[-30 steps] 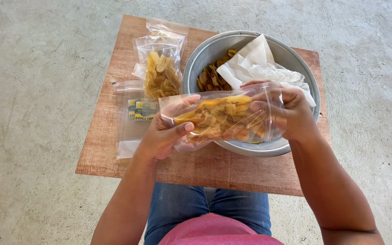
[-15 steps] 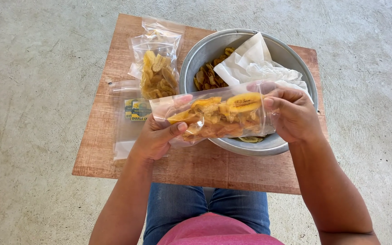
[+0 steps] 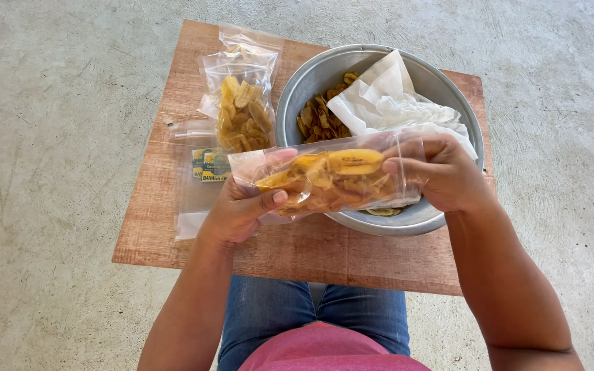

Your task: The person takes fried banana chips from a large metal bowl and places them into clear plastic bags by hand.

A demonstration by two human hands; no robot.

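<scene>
The clear bag of banana chips is held flat above the metal bowl, now levelled from its earlier tilt. It is pinched endwise by the left hand and right hand.

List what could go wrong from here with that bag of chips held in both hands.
1. The clear bag of banana chips lies sideways between the left hand and right hand; if its end is unsealed, which I cannot tell, chips might slide out.
2. It hangs partly past the metal bowl's rim, so spilled chips may land on the wooden table or the concrete floor.
3. A tight squeeze could crack the chips.
</scene>
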